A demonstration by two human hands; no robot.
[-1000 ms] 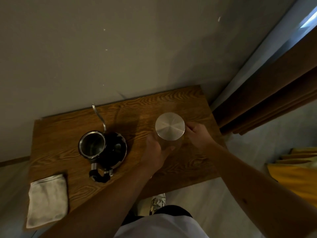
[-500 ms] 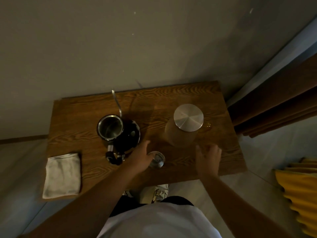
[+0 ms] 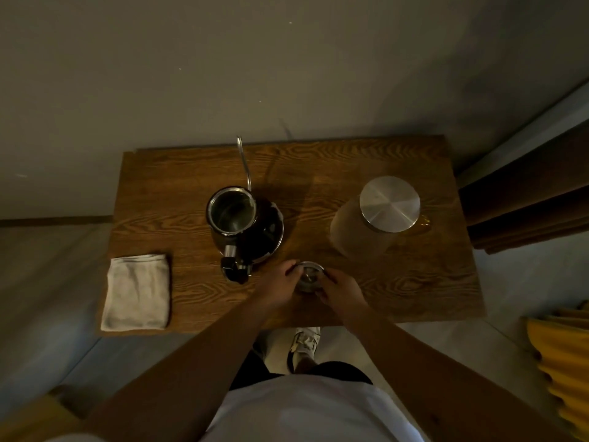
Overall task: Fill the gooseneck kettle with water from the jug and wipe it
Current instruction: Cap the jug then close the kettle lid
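While lidless, kettle (image 3: 237, 218) just beyond both hands' grip on lid (image 3: 308, 275).

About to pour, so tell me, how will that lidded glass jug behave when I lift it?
The jug looks glass and fairly full, so probably heavy and fragile. Its smooth wall may be slippery. The metal lid just sits on top and might slide off when tilted.

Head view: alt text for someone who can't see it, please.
Both hands, left and right, close around a small round lid on a wooden table, between an open gooseneck kettle and a lidded glass jug; a folded cloth lies far left.
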